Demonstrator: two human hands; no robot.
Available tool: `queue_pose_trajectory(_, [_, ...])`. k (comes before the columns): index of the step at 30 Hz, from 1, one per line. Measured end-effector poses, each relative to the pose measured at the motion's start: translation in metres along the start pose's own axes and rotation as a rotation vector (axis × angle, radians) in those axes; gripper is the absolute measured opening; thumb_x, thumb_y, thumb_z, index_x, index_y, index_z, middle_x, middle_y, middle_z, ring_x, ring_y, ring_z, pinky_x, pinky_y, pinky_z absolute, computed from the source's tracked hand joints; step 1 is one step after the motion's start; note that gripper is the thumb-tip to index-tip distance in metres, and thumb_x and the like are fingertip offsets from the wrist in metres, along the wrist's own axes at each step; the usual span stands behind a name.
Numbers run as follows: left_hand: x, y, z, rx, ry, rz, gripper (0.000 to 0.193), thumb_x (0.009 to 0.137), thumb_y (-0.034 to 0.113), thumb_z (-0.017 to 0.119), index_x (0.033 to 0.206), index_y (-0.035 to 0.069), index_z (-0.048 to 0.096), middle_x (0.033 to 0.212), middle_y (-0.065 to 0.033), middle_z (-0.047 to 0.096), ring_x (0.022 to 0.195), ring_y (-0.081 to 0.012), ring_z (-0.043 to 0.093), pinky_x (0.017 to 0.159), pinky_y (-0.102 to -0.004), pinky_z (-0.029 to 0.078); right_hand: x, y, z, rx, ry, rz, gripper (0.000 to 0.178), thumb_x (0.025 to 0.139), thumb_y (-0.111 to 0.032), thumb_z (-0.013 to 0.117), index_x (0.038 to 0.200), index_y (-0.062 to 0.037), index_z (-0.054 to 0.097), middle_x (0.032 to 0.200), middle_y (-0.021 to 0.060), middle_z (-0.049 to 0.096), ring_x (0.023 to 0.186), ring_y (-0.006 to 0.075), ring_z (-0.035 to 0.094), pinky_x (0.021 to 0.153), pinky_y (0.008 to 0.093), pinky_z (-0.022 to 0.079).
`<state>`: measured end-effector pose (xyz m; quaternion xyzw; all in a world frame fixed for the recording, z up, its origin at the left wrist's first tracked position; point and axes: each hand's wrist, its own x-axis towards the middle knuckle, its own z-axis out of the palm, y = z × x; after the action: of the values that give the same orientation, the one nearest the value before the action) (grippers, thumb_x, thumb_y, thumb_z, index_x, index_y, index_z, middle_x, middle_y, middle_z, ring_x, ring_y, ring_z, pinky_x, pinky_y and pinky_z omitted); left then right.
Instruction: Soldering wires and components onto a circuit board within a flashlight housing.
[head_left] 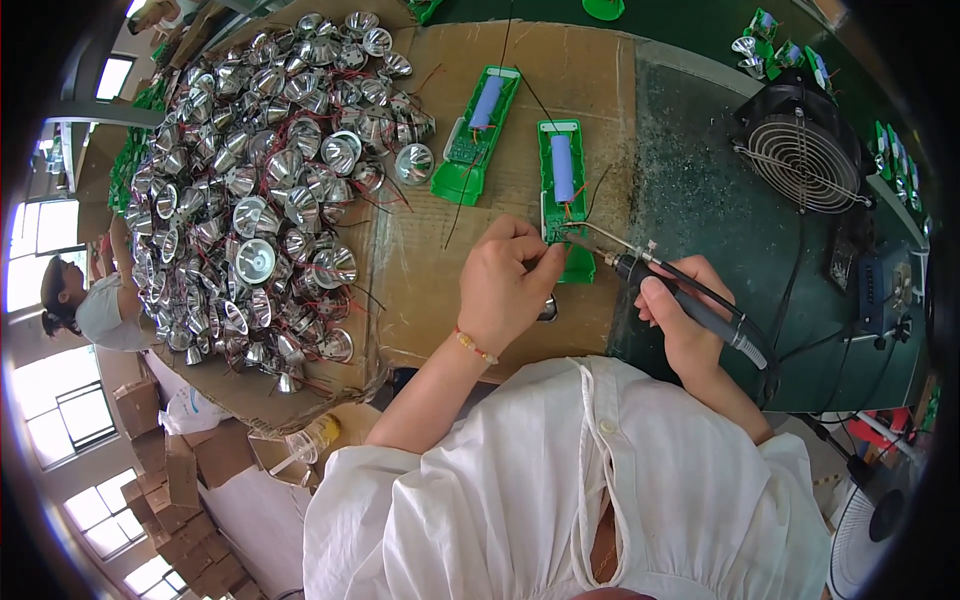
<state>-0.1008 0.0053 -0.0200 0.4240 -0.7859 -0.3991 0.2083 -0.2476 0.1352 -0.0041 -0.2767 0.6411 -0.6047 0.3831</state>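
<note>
My right hand (690,320) grips a soldering iron (632,268) with a thin metal feed tube clipped along it. The iron's tip meets the small green circuit board (560,228) in a green plastic housing (577,268). A blue cylindrical battery (562,168) lies in that housing, with thin wires at its lower end. Beside the board, my left hand (508,275) is closed in a pinch; what its fingertips hold is hidden. A shiny rounded piece (548,308) shows partly beneath that hand. Further left lies a second green housing (462,180) with its own battery (487,102).
A large heap of silver reflector cups (285,170) with red and black wires fills the left. Brown cardboard (415,290) covers the work surface. At right stand a black fan (803,160) and a blue box (880,285) with cables. A person (105,305) is at far left.
</note>
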Motion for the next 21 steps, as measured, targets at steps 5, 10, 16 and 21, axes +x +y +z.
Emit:
queue_pose_trajectory(5, [0.000,-0.003,0.001,-0.011,0.006,0.019,0.017,0.073,0.017,0.064,0.065,0.002,0.065,0.076,-0.0077,0.056,0.066,-0.0240,0.057,0.057,-0.0341,0.044,-0.001,-0.003,0.001,0.007,0.001,0.014,0.014,0.079,-0.009,0.063,0.085,0.0011,0.055,0.070,0.0076,0.060,0.060,0.0090,0.057,0.053,0.0214,0.047])
queue_pose_trajectory(10, [0.001,-0.001,0.004,-0.013,0.005,-0.024,0.017,0.073,0.018,0.064,0.065,0.003,0.065,0.076,-0.0070,0.056,0.067,-0.0235,0.057,0.057,-0.0342,0.044,-0.003,0.006,-0.001,0.084,0.052,-0.007,0.014,0.080,-0.009,0.062,0.086,0.0012,0.054,0.070,0.0083,0.060,0.059,0.0102,0.057,0.053,0.0217,0.047])
queue_pose_trajectory(16, [0.002,-0.004,0.002,-0.002,0.007,-0.013,0.018,0.073,0.019,0.064,0.065,0.003,0.065,0.076,-0.0069,0.056,0.067,-0.0233,0.057,0.057,-0.0343,0.044,-0.006,0.004,-0.006,0.104,0.052,-0.079,0.017,0.080,-0.010,0.063,0.088,0.0022,0.054,0.070,0.0098,0.060,0.059,0.0111,0.057,0.054,0.0223,0.048])
queue_pose_trajectory(21, [0.003,-0.004,0.000,0.004,-0.013,-0.012,0.018,0.073,0.018,0.064,0.065,0.003,0.064,0.076,-0.0070,0.057,0.068,-0.0233,0.057,0.057,-0.0344,0.044,-0.010,0.009,-0.016,0.111,0.066,-0.144,0.016,0.080,-0.009,0.062,0.088,0.0024,0.053,0.070,0.0096,0.059,0.059,0.0116,0.057,0.053,0.0228,0.047])
